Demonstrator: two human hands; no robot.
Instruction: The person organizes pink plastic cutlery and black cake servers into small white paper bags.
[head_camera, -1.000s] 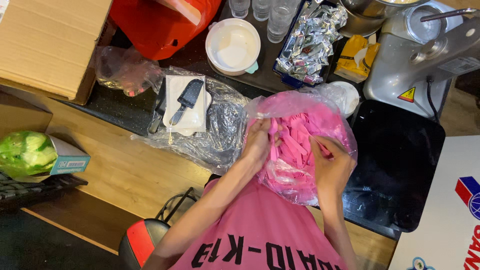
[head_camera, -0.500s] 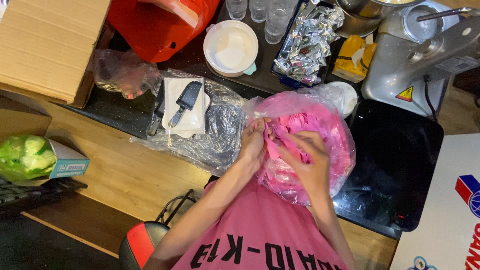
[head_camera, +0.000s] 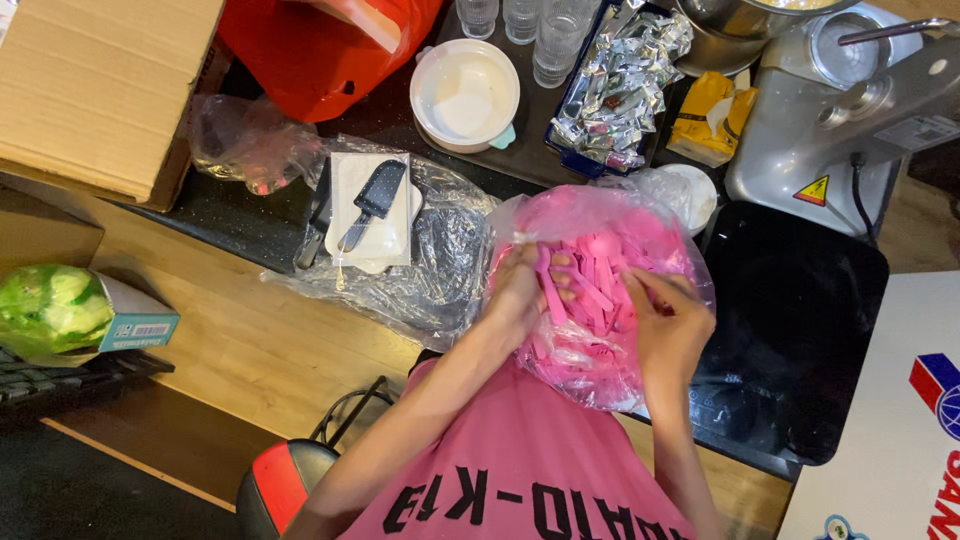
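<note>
A clear plastic bag full of pink plastic spoons rests against my chest at the counter edge. My left hand grips the bag's opening on the left side, fingers curled into the plastic and around some spoons. My right hand is at the bag's right side, fingers pinching pink spoons through or inside the opening. Both hands touch the bag.
Crumpled clear plastic and a white tray with a black scoop lie left of the bag. Behind are a white bowl, clear cups, foil packets, a grey machine, a red container and a cardboard box.
My right hand has slid from the middle of the bag toward its right side. My left hand stays on the left edge, and the bag has shifted slightly.
</note>
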